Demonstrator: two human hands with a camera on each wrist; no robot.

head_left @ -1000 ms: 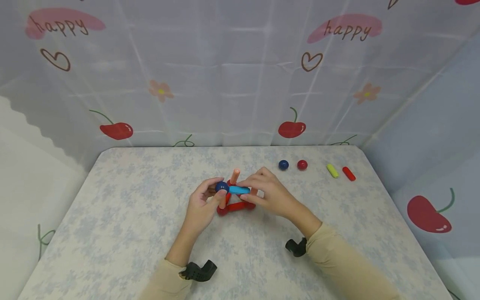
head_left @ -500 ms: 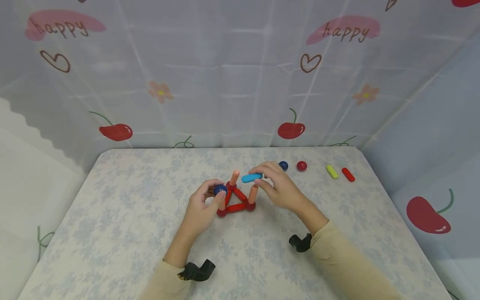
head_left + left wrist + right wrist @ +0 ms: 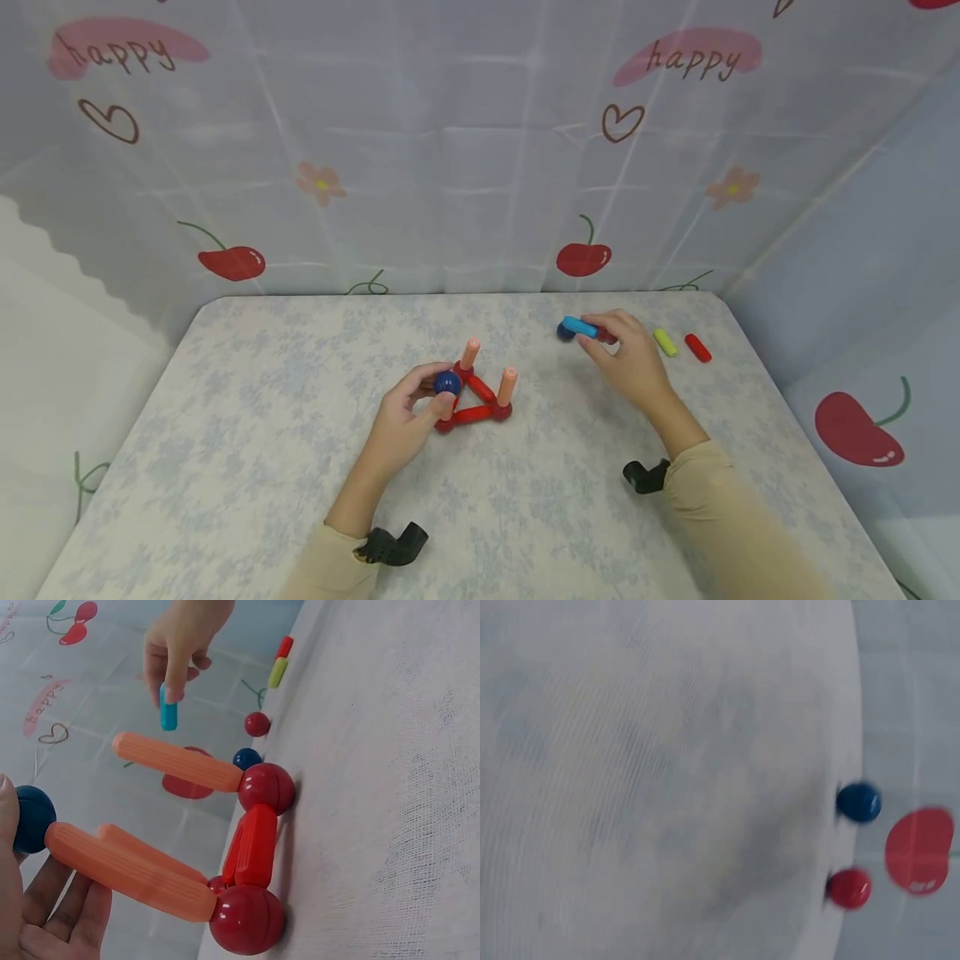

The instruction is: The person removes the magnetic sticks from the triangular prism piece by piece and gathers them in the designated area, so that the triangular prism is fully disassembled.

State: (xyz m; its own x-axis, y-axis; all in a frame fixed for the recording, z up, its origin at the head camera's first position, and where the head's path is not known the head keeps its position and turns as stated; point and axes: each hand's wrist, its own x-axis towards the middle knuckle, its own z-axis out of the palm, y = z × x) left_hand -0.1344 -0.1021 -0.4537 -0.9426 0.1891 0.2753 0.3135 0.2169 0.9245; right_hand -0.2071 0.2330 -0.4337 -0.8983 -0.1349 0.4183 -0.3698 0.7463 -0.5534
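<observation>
My left hand (image 3: 401, 421) pinches a dark blue ball (image 3: 447, 383) between thumb and fingers. That ball sits on the end of an upright orange rod (image 3: 131, 874), part of a construction-toy frame. Its base is a triangle of red rods (image 3: 474, 414) joined by red balls (image 3: 247, 920) on the table. Two more orange rods stand up from the other corners, the front right one (image 3: 507, 387) bare on top. Farther right and back, my right hand (image 3: 633, 358) pinches a short light blue rod (image 3: 580, 327) above the table. The right wrist view does not show that hand.
Behind the light blue rod lie a loose dark blue ball (image 3: 859, 802) and a red ball (image 3: 849, 889). A yellow-green rod (image 3: 664, 342) and a red rod (image 3: 697, 347) lie at the back right. A printed curtain (image 3: 480, 167) hangs along the table's back edge.
My right hand has drawn the light blue rod away from the dark blue ball and carried it right and back, towards the loose balls. My left hand stays at the frame, holding its ball.
</observation>
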